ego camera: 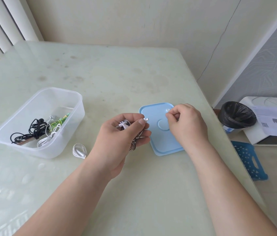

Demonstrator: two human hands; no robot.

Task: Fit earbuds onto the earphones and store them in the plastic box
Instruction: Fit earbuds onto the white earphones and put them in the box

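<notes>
far left: clear plastic box (76,106) w/ black, white & green earphones inside. loose white earphones (79,150) just right of it. left hand (119,138) clamped on a coiled earphone bundle (125,125), bare tip up. right hand (187,123) pinches a small white earbud (168,110) over blue lid (154,126).

Clear plastic box (15,133) sits open, holding black, white and green earphones (37,132). Right of it: a coiled white pair (79,150), then a bundled striped pair (125,125).
</notes>
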